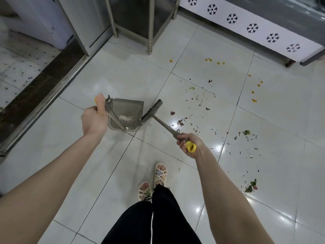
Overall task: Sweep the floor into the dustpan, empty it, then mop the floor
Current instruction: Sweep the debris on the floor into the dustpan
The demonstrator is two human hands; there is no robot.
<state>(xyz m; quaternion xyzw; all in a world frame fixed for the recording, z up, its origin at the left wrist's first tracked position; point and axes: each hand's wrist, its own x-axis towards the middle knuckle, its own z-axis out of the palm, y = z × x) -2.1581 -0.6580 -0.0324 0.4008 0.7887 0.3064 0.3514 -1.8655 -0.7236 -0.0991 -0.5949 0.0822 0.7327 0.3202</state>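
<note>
Floor tiles [123, 76], white and glossy, fill the view. A grey dustpan [127, 108] is at centre-left, its long handle gripped by the left hand [94, 120]. The broom [152, 110] head is just beside the dustpan's right edge, and the right hand [189, 144] is clamped round its yellow-tipped handle. Leaf scraps [197, 99] and orange spots [254, 100] lie scattered to the right.

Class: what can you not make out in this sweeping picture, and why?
- Dustpan contents, head view: pale patch inside, blurred by the smoky wall.
- Floor scraps, head view: too small to identify.
- Left hand fingers, head view: hidden behind its own back.
- White cabinet, head view: cut off by top edge.
</note>
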